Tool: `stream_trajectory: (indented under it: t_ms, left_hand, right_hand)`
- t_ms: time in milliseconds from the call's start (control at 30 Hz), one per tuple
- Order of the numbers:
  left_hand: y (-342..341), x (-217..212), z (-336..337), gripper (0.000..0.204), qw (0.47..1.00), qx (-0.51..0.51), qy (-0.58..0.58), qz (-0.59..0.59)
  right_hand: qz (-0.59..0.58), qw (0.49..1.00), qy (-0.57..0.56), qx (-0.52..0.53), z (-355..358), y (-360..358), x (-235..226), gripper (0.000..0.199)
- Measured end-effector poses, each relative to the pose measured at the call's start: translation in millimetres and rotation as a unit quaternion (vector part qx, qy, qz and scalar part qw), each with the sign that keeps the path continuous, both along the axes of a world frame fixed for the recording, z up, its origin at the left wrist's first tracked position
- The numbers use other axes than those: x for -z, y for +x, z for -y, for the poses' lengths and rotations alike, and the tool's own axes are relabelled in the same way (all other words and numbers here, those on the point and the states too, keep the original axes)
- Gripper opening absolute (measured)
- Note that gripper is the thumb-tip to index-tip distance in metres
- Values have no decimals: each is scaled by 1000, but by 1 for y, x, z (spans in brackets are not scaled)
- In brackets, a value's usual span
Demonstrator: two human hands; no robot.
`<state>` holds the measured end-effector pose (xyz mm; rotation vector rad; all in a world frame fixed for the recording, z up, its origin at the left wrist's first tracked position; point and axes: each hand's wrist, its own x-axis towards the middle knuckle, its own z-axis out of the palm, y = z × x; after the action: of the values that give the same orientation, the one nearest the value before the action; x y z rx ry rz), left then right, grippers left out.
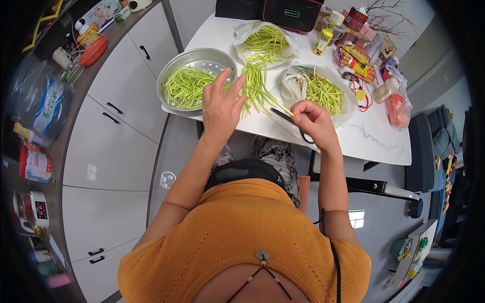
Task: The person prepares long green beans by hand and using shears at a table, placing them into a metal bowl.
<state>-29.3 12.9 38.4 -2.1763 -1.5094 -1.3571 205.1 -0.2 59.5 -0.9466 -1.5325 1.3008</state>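
Over the right rim of a round metal steamer pan (166,103) my left hand (221,108) is raised with its fingers spread, holding nothing. Cut green stems (184,86), which look like garlic scapes, lie in the pan's perforated tray. My right hand (314,123) pinches the end of a long green stem (280,107) at the table's near edge. Uncut long stems (255,81) spill toward me from a white plastic bag (244,34). Black-handled scissors (306,137) lie beside and partly under my right hand. Another bag (347,101) right of them holds short, yellowish stem pieces (323,93).
The white table (376,134) carries a yellow bottle (324,41), snack packets (356,58) and a red-capped bag (398,108) at its right. A black case (292,14) stands at the back. To the left run grey-white cabinets (108,156) with a cluttered counter.
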Motion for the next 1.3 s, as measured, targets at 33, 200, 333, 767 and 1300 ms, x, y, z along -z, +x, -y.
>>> stream_trajectory:
  t_ms: [33,200,333,767,1300]
  left_hand:
    - [1,-3,2,44,1000,-5,26,-8]
    - [-5,-2,0,22,996,62,63,10]
    - [-4,7,4,13,981,138,-25,133]
    - [5,13,10,12,964,182,-73,180]
    - [15,21,19,10,954,201,-114,189]
  right_hand:
    - [-14,1000,-11,-14,1,1,-1,6]
    - [-109,990,-54,-67,2,1,-1,6]
    - [-185,970,-92,-126,-1,-6,5,16]
    - [-228,934,-124,-246,3,-21,8,58]
    - [-136,990,-13,-16,4,-24,16,24]
